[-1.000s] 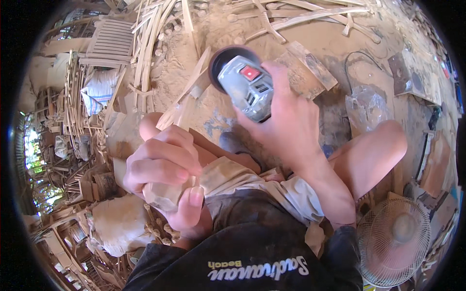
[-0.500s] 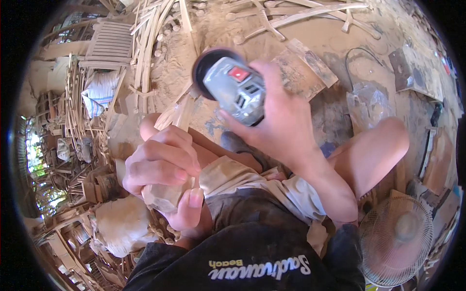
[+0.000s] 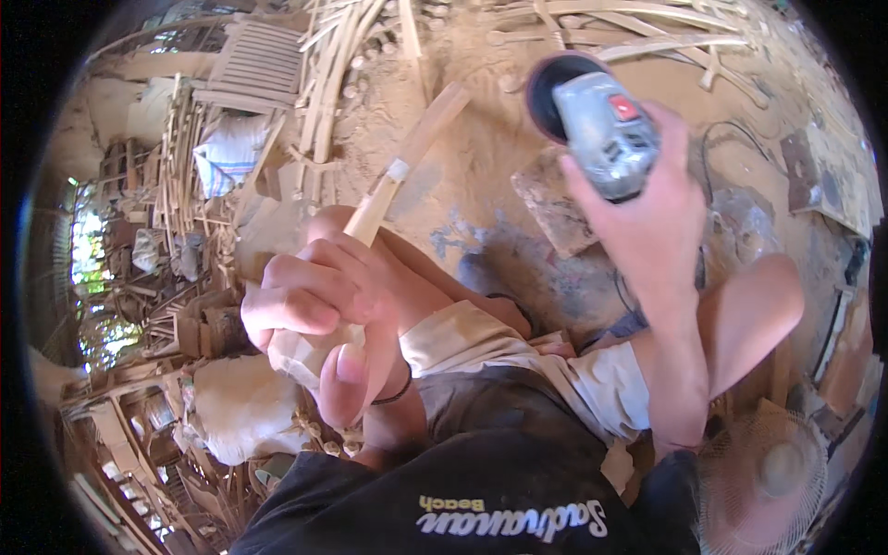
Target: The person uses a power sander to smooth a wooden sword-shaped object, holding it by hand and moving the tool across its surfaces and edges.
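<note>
My left hand is wrapped round a pale carved wooden piece. Its long narrow end reaches up and away past my knee, while a thick, faceted end shows below my fingers. Out to the right, my right hand grips the grey body of an angle grinder with a red patch on it. A dark round disc sits at the grinder's far left end, apart from the wood. Whether the disc is spinning cannot be told.
A flat wooden block lies on the dusty floor beyond my legs. A wire-cage fan stands close at my right. Wooden parts and a slatted panel lie far left. A white sack rests beside stacked sticks.
My right hand has carried the angle grinder up and to the right, away from the wood. The wooden piece now shows its long end more fully. The whole view has shifted slightly.
</note>
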`<state>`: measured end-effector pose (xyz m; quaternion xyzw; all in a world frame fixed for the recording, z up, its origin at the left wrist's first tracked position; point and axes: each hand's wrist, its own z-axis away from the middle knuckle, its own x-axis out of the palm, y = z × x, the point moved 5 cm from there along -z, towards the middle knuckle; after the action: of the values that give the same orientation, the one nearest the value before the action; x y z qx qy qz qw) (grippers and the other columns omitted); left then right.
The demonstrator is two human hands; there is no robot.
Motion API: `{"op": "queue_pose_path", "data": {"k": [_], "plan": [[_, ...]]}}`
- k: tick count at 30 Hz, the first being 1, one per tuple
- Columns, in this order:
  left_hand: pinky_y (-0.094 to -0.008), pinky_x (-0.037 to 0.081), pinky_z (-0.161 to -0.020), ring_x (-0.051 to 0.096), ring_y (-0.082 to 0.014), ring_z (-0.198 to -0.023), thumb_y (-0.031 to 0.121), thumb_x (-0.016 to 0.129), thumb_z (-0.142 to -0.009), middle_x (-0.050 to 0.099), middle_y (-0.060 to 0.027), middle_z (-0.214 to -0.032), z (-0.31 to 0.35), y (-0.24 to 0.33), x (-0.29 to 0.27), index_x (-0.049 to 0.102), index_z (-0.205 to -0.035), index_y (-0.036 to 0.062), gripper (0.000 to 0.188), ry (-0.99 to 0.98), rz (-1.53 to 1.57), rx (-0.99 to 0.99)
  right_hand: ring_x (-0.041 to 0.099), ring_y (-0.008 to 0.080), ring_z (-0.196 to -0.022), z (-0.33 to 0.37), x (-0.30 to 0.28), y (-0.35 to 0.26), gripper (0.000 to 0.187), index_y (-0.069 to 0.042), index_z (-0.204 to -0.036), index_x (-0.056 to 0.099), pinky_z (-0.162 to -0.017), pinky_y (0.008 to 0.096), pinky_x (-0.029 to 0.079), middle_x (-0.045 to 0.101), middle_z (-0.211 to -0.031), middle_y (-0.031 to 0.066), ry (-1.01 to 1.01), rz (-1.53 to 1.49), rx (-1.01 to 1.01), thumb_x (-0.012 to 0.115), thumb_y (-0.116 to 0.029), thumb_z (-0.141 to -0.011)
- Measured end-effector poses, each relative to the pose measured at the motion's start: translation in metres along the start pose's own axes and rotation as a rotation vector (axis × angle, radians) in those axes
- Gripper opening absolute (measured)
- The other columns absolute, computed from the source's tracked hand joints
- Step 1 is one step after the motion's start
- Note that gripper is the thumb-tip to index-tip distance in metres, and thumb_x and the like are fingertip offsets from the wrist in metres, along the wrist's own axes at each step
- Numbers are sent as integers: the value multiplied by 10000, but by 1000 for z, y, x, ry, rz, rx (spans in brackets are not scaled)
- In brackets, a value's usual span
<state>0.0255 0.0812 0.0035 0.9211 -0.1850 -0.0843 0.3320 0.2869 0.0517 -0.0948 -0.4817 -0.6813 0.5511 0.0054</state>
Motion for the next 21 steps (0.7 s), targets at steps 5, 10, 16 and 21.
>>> {"op": "queue_pose_path", "data": {"k": [5,10,16,21], "plan": [[-383,344,-709,487,-186,-681,263,672,-947,569,-82,-926,-4,3,-8,587,-1117,51,284,82,-28,80,777,460,-949,2,1,0,785,-99,-1429,527,-815,521,618,789,-1056,235,-32,-76,44,941,-359,-814],[-405,387,-751,525,-199,-750,287,647,-994,569,-85,-977,1,1,-7,563,-1143,51,292,196,-31,107,774,467,-966,7,7,0,799,-106,-1444,517,-820,521,618,775,-1123,234,-57,-113,8,939,-369,-819],[-427,406,-801,521,-209,-929,486,641,-1044,546,-87,-1177,14,-8,2,570,-1241,55,480,285,-58,170,776,460,-966,19,15,-16,820,-102,-1462,502,-823,514,625,765,-1161,229,-181,-174,87,937,-370,-821],[-398,419,-815,516,-229,-933,514,745,-978,467,-76,-1144,21,-13,19,594,-1153,100,474,231,-320,129,789,436,-961,29,16,-30,867,-91,-1484,487,-795,485,636,765,-1179,224,-127,-158,-87,960,-328,-797]]}}
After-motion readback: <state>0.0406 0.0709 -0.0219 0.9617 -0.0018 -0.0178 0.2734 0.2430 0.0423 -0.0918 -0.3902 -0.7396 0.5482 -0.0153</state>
